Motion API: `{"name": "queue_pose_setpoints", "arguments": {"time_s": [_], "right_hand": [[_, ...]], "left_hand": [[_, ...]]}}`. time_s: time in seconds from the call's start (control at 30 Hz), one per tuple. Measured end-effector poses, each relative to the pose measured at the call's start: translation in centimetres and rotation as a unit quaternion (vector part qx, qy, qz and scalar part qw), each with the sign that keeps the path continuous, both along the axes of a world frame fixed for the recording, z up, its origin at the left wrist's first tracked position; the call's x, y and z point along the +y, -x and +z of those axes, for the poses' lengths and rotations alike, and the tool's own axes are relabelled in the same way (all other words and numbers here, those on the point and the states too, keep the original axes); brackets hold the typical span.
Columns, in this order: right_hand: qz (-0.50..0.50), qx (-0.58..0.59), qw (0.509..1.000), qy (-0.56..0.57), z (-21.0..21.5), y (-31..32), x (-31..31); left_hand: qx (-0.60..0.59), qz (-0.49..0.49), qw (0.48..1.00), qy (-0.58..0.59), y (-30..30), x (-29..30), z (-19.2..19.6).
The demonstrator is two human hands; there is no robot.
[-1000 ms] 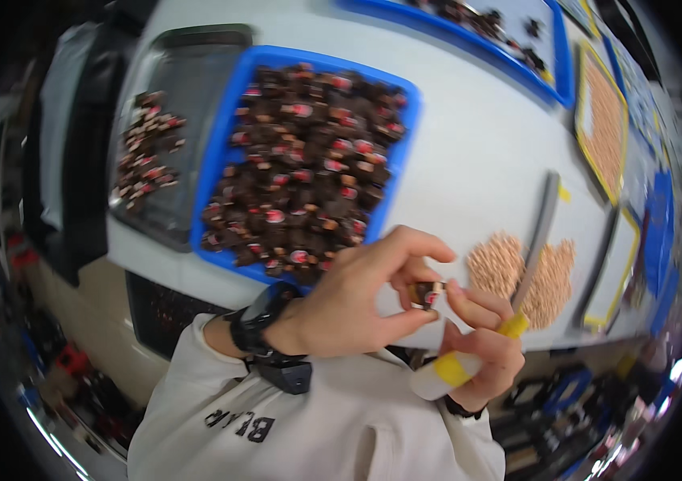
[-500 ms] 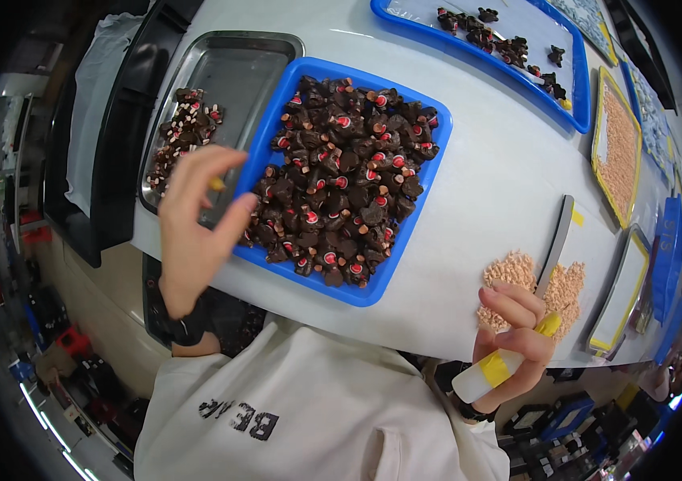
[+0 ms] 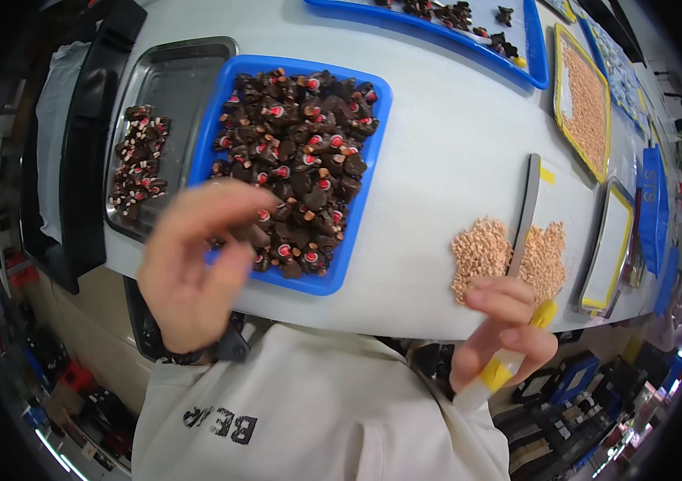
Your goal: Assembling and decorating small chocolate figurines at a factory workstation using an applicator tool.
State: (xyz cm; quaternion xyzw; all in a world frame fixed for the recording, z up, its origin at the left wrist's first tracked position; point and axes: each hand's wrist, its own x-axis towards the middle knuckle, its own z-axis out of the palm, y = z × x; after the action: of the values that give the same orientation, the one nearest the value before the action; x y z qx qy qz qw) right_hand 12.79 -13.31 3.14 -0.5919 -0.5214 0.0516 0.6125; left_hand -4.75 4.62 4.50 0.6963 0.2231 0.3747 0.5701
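My left hand (image 3: 181,276), blurred, is at the near left corner of a blue tray (image 3: 377,156). Its thumb and fingers close around a small dark brown figure (image 3: 251,235). Dark brown figures with red patches (image 3: 317,144) fill this tray. My right hand (image 3: 476,346) grips a white pen-like tool (image 3: 476,394) with a yellow band and yellow tip, at the table's near edge. Just beyond its fingers lie two heaps of small pinkish-beige pieces (image 3: 481,250), parted by a grey strip (image 3: 527,208).
Left of the blue tray, a metal tray (image 3: 185,68) holds dark figures with pale parts (image 3: 139,160). A black bin (image 3: 84,160) stands farther left. Another blue tray (image 3: 437,36) with dark pieces lies at the back. Yellow-rimmed trays (image 3: 581,104) line the right.
My left hand's fingers have curled in, and a dark figure now shows between them. The view has shifted, so the trays appear farther left. My right hand keeps its hold on the tool.
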Motion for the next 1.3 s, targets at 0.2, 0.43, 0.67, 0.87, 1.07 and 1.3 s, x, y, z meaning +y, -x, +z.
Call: {"name": "queue_pose_setpoints", "arguments": {"time_s": [0.2, 0.43, 0.67, 0.87, 1.07, 1.3], "right_hand": [[0.083, 0.042, 0.989, -0.117, -0.3, 0.7, -0.2], [0.084, 0.125, 0.989, 0.006, -0.2, 0.4, -1.1], [0.095, 0.109, 0.989, 0.031, -0.2, 0.4, 0.1], [0.031, 0.112, 0.993, 0.030, 0.0, 0.9, 0.7], [0.027, 0.156, 0.987, 0.040, 0.0, 1.1, 0.6], [0.109, 0.082, 0.988, 0.076, -0.3, 0.1, 0.0]], "left_hand": [[-0.026, -0.328, 0.806, 0.492, -5.6, -3.4, -1.6], [-0.042, -0.310, 0.807, 0.501, -5.3, -2.9, -2.5], [-0.062, -0.305, 0.810, 0.497, -4.9, -3.3, -3.6], [-0.074, -0.301, 0.814, 0.491, -4.7, -3.2, -3.8], [-0.088, -0.293, 0.812, 0.497, -4.7, -3.3, -4.0], [-0.101, -0.279, 0.805, 0.514, -4.7, -3.2, -3.8]]}}
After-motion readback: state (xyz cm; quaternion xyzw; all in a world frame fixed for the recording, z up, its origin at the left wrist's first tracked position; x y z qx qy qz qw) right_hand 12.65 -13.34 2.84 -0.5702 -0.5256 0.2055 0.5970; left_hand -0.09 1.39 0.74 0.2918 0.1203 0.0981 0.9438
